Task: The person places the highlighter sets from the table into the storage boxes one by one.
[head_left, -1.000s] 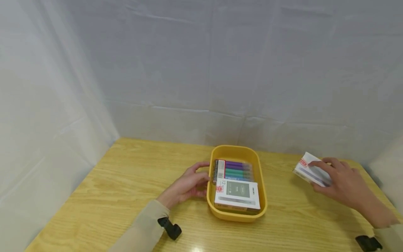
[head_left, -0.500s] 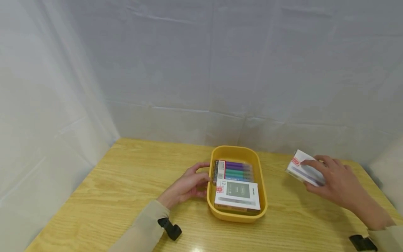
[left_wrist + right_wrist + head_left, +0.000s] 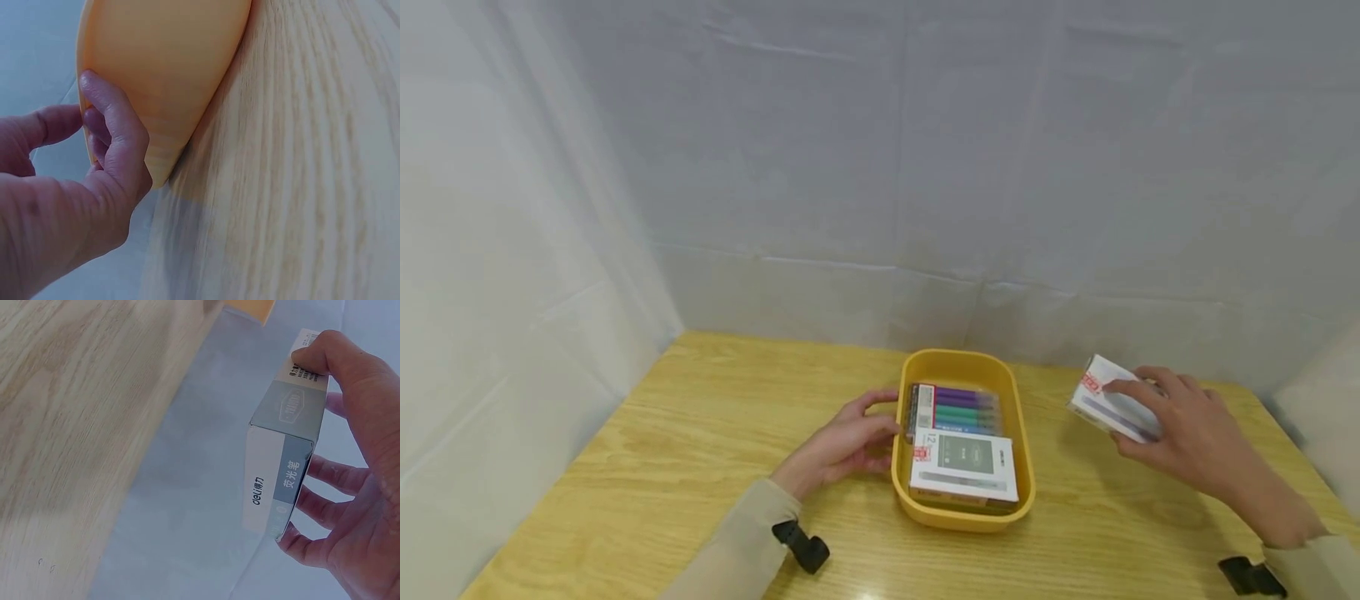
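My right hand (image 3: 1195,429) grips a small white-and-grey highlighter box (image 3: 1112,400) by its near end, thumb on one side and fingers on the other. The right wrist view shows the printed end of the highlighter box (image 3: 284,481) facing the camera. The box is tilted and raised over the table, right of a yellow plastic basket (image 3: 1030,475). My left hand (image 3: 846,442) touches the basket's left side with bent fingers. In the left wrist view its fingertips (image 3: 90,81) lie against the outer wall, right at the rim.
Inside the basket are a clear pack of purple, green and blue pens (image 3: 962,408) and, nearer me, a white box with a grey-green panel (image 3: 966,462). The wooden table (image 3: 737,400) ends at a pale sheet (image 3: 820,167) behind.
My right hand has moved left with the highlighter box, nearer the basket. The left hand has stayed at the basket's side.
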Motion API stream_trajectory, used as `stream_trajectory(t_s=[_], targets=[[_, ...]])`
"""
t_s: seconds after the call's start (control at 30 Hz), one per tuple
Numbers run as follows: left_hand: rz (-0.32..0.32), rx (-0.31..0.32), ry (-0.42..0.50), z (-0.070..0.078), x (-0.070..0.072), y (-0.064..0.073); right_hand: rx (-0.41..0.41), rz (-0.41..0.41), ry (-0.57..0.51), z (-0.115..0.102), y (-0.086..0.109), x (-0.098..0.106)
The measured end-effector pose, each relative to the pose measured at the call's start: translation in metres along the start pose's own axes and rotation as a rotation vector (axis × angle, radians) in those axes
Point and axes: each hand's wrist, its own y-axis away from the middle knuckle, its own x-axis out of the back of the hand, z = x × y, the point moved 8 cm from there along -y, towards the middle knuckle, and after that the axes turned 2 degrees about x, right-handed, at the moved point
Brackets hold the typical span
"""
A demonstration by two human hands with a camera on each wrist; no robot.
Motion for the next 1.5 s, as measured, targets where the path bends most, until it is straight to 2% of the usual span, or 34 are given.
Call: stream_trajectory(t_s=[0.43, 0.73, 1.07, 1.5], targets=[[-0.009, 0.017, -0.025, 0.000, -0.004, -0.002, 0.024, 0.018, -0.017, -0.010, -0.010, 0.002], [-0.029, -0.008, -0.008, 0.001, -0.006, -0.003, 0.034, 0.018, -0.036, -0.024, -0.024, 0.001], [-0.016, -0.003, 0.005, 0.003, -0.005, -0.002, 0.079, 0.054, -0.058, -0.038, -0.037, 0.001], [-0.017, 0.014, 0.018, 0.002, -0.001, -0.002, 0.099, 0.028, -0.067, -0.054, -0.051, -0.004]])
